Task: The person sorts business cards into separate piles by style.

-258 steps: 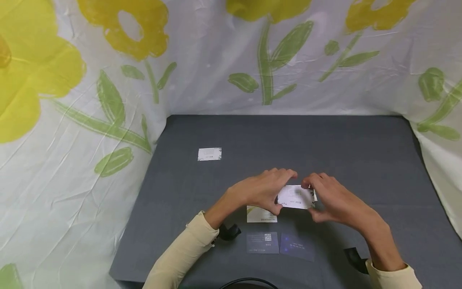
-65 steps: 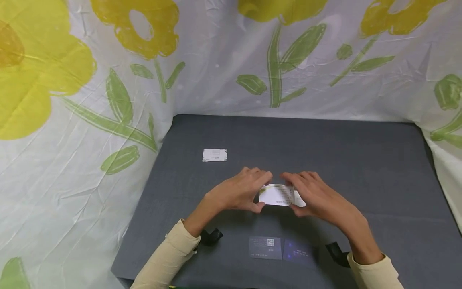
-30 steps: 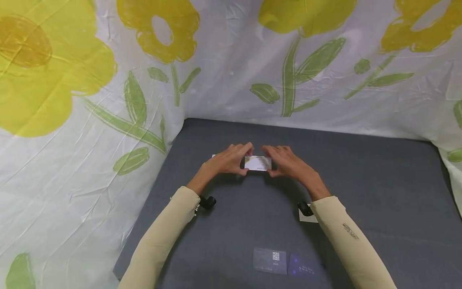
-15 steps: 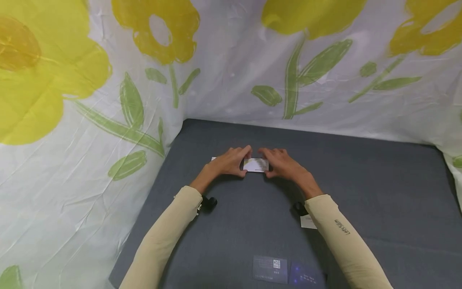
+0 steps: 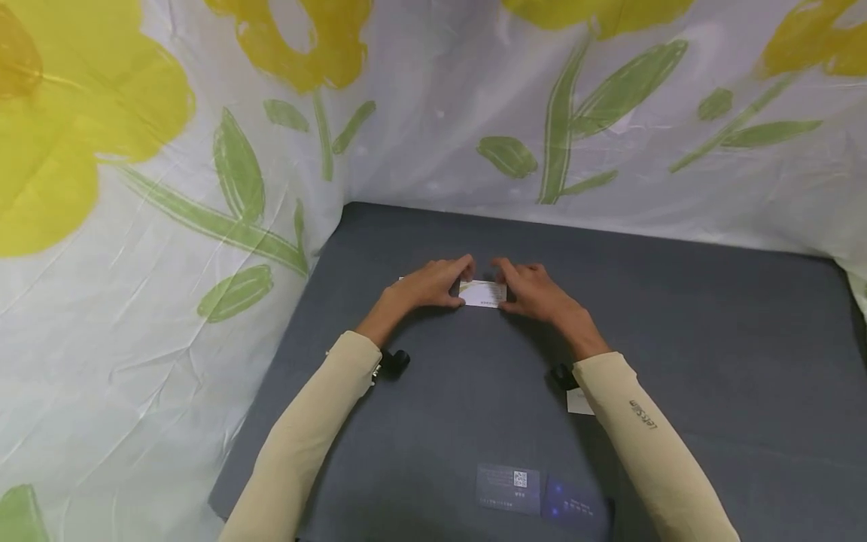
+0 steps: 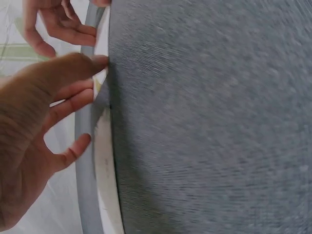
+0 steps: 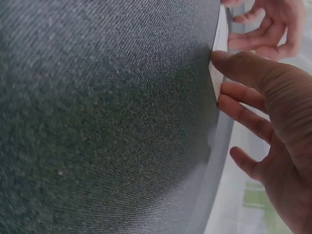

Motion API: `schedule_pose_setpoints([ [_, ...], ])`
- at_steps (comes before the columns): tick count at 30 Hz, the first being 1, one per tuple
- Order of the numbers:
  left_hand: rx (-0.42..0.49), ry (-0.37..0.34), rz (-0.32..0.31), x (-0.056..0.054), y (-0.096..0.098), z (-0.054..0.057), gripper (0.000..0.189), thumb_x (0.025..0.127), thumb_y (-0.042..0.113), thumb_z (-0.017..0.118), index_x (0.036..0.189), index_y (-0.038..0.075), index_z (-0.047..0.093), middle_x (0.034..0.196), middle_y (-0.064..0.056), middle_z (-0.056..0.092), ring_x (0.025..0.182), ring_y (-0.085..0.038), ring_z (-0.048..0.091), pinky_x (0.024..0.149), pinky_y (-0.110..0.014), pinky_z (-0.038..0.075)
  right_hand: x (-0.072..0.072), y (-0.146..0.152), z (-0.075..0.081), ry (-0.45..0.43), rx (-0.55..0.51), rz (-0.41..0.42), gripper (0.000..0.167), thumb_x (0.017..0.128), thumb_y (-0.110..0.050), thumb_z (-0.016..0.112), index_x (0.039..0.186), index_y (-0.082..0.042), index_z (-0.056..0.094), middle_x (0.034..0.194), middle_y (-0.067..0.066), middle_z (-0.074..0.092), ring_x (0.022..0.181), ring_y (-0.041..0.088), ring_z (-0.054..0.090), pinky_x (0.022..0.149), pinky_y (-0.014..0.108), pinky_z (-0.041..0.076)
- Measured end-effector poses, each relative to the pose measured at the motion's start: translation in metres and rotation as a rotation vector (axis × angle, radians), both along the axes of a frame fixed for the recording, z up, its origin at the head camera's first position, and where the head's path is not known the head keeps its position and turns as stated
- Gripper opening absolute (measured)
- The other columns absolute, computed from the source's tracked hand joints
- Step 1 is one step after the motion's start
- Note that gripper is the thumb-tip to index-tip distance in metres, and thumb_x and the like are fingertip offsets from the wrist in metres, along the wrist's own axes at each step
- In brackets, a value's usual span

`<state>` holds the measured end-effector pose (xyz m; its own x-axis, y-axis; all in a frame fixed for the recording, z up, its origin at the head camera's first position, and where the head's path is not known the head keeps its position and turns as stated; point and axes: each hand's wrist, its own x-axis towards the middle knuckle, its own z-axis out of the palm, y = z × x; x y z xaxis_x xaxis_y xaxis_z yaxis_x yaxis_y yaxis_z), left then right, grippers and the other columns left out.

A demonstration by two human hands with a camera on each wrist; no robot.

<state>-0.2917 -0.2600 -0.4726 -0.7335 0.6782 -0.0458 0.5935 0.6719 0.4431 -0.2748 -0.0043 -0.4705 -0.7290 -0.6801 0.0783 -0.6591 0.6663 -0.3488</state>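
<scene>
A white business card with a yellow-green corner lies flat between my two hands at the far part of the table, low over the cloth. My left hand pinches its left end, thumb on the near edge and fingers on the far edge. Its right end is pinched the same way by my right hand. Just left of it, a second white business card lies on the cloth, mostly hidden behind my left hand in the head view.
Another white card peeks out beside the right sleeve. Near the front, two dark business cards, one with a QR code and one bluish, lie side by side on the grey cloth. A flowered curtain borders the table.
Earlier both hands held a leaf-patterned white card, since left at the right. They then picked up the yellow-green card and carried it away from me, beside the far-left card. Lately they barely move.
</scene>
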Motion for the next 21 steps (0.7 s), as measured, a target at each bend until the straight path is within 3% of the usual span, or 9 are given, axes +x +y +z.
schedule_pose_setpoints([
  [6,-0.063,-0.015,-0.014,-0.001,0.003,0.0,0.056,0.091,0.02,0.082,0.135,0.007,0.049,0.133,-0.011,0.067,0.126,-0.026,0.065,0.108,-0.044,0.051,0.003,0.0,-0.002,-0.009,0.062,0.012,0.082,0.093,-0.021,0.08,0.156,-0.003,0.031,0.134,0.015,0.069,0.125,0.038,0.063,0.113,0.064,0.038],
  [10,-0.135,0.058,-0.009,0.009,0.005,0.001,0.056,0.092,0.025,0.081,0.139,0.011,0.052,0.14,-0.01,0.064,0.13,-0.029,0.061,0.107,-0.053,0.05,0.014,0.006,0.0,0.04,0.056,0.023,0.078,0.095,-0.022,0.078,0.157,-0.004,0.035,0.139,0.018,0.065,0.128,0.04,0.061,0.112,0.063,0.039],
  [14,-0.141,0.222,0.0,0.033,0.011,0.018,0.052,0.094,0.029,0.079,0.139,0.012,0.059,0.142,-0.01,0.062,0.128,-0.03,0.062,0.103,-0.053,0.052,0.038,0.022,0.014,0.161,0.038,0.007,0.066,0.095,-0.025,0.078,0.151,-0.005,0.049,0.14,0.018,0.063,0.128,0.04,0.06,0.107,0.063,0.042],
  [17,-0.049,0.332,-0.014,0.058,0.022,0.037,0.048,0.095,0.029,0.078,0.136,0.009,0.062,0.138,-0.01,0.065,0.123,-0.028,0.066,0.101,-0.046,0.055,0.065,0.043,0.032,0.25,0.028,-0.019,0.058,0.092,-0.023,0.08,0.143,-0.006,0.058,0.135,0.016,0.065,0.124,0.039,0.061,0.104,0.062,0.044],
  [19,0.004,0.378,-0.036,0.075,0.03,0.045,0.047,0.095,0.031,0.078,0.134,0.008,0.063,0.135,-0.01,0.067,0.119,-0.026,0.069,0.1,-0.042,0.056,0.082,0.058,0.043,0.311,0.021,-0.041,0.055,0.09,-0.02,0.082,0.138,-0.006,0.06,0.131,0.016,0.066,0.12,0.039,0.062,0.101,0.061,0.046],
  [21,0.025,0.373,-0.04,0.089,0.037,0.049,0.048,0.096,0.032,0.077,0.135,0.009,0.063,0.134,-0.007,0.068,0.117,-0.024,0.069,0.1,-0.04,0.055,0.097,0.071,0.052,0.353,0.005,-0.068,0.054,0.087,-0.017,0.084,0.135,-0.007,0.062,0.129,0.017,0.065,0.118,0.04,0.061,0.098,0.062,0.046],
])
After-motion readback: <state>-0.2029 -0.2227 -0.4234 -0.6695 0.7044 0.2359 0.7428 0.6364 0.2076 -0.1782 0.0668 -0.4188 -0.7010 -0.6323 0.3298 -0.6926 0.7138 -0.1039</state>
